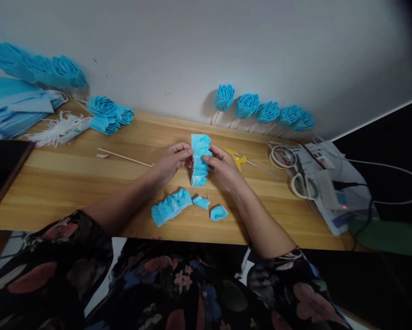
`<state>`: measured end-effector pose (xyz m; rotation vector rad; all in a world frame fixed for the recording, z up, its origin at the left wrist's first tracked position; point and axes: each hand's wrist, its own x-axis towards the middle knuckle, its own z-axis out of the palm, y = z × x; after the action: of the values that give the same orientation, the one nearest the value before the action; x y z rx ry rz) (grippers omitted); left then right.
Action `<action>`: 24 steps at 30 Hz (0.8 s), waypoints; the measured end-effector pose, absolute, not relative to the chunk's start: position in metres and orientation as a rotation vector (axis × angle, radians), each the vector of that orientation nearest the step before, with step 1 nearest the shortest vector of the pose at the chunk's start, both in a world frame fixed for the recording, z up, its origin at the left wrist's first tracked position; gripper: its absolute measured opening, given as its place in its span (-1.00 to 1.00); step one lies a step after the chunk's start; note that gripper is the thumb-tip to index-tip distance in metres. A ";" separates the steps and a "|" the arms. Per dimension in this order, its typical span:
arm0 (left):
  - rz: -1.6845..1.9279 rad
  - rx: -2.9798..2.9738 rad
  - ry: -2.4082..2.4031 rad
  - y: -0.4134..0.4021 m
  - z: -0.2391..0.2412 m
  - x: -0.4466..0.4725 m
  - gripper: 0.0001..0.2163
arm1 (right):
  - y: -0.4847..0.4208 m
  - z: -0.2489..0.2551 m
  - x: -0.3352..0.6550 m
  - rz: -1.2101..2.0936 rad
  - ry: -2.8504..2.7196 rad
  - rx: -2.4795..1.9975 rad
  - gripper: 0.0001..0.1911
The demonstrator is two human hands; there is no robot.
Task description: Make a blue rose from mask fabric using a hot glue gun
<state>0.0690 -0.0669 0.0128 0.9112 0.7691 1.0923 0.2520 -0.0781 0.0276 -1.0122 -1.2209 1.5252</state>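
Between my two hands is a pleated blue strip (201, 158), held upright above the wooden table. My left hand (173, 160) pinches its left edge, and the fingers of my right hand (223, 166) close on its right side. On the table below lies a second pleated blue strip (171, 206). Two small folded blue pieces, one flat scrap (202, 202) and one curled petal shape (219, 212), rest to the right of it. A yellow glue gun (238, 158) lies just behind my right hand, partly hidden by it. Left of my left hand is a thin wooden stick (125, 157).
Blue flowers on sticks (247, 106) lean against the wall. At left are more blue flowers (106, 114), stacked face masks (16, 110), white cords (63, 128) and a phone (6, 169). Tape rolls (283, 156), scissors (304, 185) and a power strip (330, 190) lie at right.
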 end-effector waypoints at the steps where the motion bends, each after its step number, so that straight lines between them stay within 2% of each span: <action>1: 1.091 0.912 0.763 -0.067 0.013 0.069 -0.74 | -0.078 0.027 0.251 1.531 -1.229 -1.001 -0.66; 4: 1.081 0.918 0.739 -0.068 0.012 0.070 -0.71 | -0.078 0.025 0.251 1.529 -1.213 -0.982 -0.73; 16: 0.974 1.050 0.829 -0.069 0.016 0.069 -0.63 | -0.078 0.024 0.251 1.417 -1.183 -1.060 -0.80; 24: 1.044 1.099 0.849 -0.069 0.013 0.069 -0.67 | -0.075 0.023 0.252 1.437 -1.140 -1.084 -0.70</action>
<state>0.0689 -0.0693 0.0130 1.0994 0.8488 1.0440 0.2519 -0.0754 0.0229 -1.0836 -1.1398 1.4367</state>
